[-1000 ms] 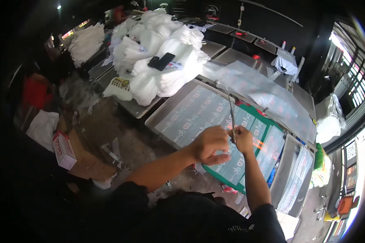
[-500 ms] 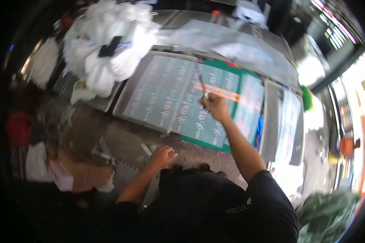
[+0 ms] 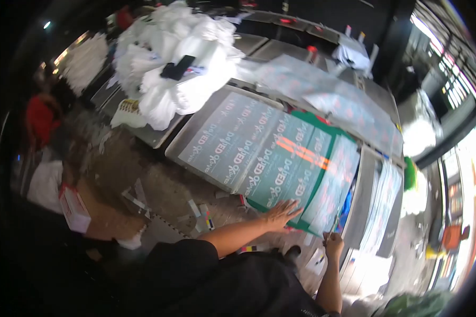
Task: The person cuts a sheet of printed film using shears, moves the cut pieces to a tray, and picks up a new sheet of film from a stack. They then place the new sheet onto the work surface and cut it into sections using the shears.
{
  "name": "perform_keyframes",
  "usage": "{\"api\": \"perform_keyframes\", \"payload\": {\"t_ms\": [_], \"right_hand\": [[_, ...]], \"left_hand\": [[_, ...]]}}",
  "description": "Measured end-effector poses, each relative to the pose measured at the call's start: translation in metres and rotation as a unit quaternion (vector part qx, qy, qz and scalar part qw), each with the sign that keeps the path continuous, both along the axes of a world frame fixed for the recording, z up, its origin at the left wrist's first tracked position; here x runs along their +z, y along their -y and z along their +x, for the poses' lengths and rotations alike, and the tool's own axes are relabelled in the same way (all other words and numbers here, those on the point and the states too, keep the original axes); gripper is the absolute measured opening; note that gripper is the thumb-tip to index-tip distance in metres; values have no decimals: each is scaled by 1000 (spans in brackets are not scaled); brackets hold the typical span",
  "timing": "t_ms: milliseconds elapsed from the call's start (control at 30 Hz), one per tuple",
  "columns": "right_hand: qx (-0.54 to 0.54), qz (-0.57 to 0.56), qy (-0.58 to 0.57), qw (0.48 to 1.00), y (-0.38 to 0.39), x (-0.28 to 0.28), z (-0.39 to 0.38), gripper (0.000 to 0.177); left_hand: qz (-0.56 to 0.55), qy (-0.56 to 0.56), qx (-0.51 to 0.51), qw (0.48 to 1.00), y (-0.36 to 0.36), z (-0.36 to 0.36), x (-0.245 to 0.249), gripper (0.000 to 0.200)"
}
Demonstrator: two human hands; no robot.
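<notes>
Printed translucent sheets (image 3: 267, 169) with white lettering lie on a green mat (image 3: 255, 205). My left hand (image 3: 281, 215) is spread flat on the near edge of the sheets, fingers apart. To its right, my right hand (image 3: 333, 244) is closed round a slim, blade-like tool (image 3: 336, 221) at the near right corner of the printed strip. The tool points away from me; its exact kind is too small to make out. Orange tape strips (image 3: 304, 152) cross the sheets.
A large heap of white plastic (image 3: 169, 47) stands at the back left, with a dark object (image 3: 178, 67) on top. More translucent sheeting (image 3: 328, 90) covers the table behind. A stack of strips (image 3: 381, 211) lies at right. Scraps (image 3: 137, 198) and a box (image 3: 75, 208) are on the floor.
My left hand has moved from in front of the table onto the sheets' near edge. My right hand has drawn back from mid-sheet to the near right corner with the slim tool.
</notes>
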State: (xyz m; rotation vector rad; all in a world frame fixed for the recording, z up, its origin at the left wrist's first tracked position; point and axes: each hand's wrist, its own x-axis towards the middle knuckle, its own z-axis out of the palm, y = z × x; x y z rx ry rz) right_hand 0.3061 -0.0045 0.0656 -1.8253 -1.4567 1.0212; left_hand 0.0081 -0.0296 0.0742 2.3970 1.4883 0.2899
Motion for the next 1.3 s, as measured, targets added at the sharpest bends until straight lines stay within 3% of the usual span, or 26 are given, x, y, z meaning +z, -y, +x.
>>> {"api": "perform_keyframes", "payload": {"t_ms": [100,167,200,267,300,333,367,400,467,500,533,600,633,733,800,867,933,1000,1067,1100,1167,1300], "right_hand": [[45,43,24,998,-47,-9,34,17],[77,85,68,991,-73,12,41,12],[99,96,59,989,-95,11,45,12],[67,73,-108,989,-127,-6,62,12],[88,52,-109,989,-132,18,61,13],[107,44,-112,987,-139,16,67,13],[105,36,-151,982,-147,13,71,14],[102,29,-188,976,-158,13,77,15],[117,9,-195,974,-171,15,90,17],[128,-6,-202,971,-178,19,97,18],[139,-20,-213,967,-182,30,96,18],[161,-10,-177,971,-195,40,96,18],[179,13,-149,972,-196,36,100,17],[173,31,-163,971,-181,11,120,15],[163,53,-20,985,-174,-2,133,15],[163,56,-47,984,-169,-30,153,16],[220,46,56,973,-162,-36,167,17],[226,55,98,968,-153,-23,173,26],[188,102,120,970,-142,-8,172,35],[174,124,140,967,-140,-9,171,22],[159,115,144,970,-140,-24,174,22],[173,108,154,967,-136,-17,171,23]], "left_hand": [[38,-52,39,997,10,6,-45,86],[4,-37,78,996,18,12,-47,58],[12,-45,102,994,15,11,-37,58],[-27,18,161,986,15,19,-17,34],[-30,13,180,983,9,27,-8,34],[74,154,288,942,-2,38,3,34],[182,283,383,860,-12,48,9,34],[185,278,401,853,-21,60,12,34],[280,317,490,762,-43,93,13,36],[221,312,465,799,-44,103,13,44],[234,313,471,791,-43,116,19,44],[196,29,341,919,-37,147,20,52],[124,-32,272,954,-36,151,-2,58],[40,-66,199,977,-18,160,-49,64],[22,-62,194,979,0,163,-56,69],[-6,-57,190,980,9,172,-46,75],[-107,-122,155,975,13,173,-1,85],[-108,-134,134,976,9,169,-11,90],[-30,-148,159,976,6,171,-31,86],[-31,-150,153,976,5,175,-33,86],[-7,-203,172,964,0,180,-36,80],[20,-184,155,970,0,172,-41,74]]}}
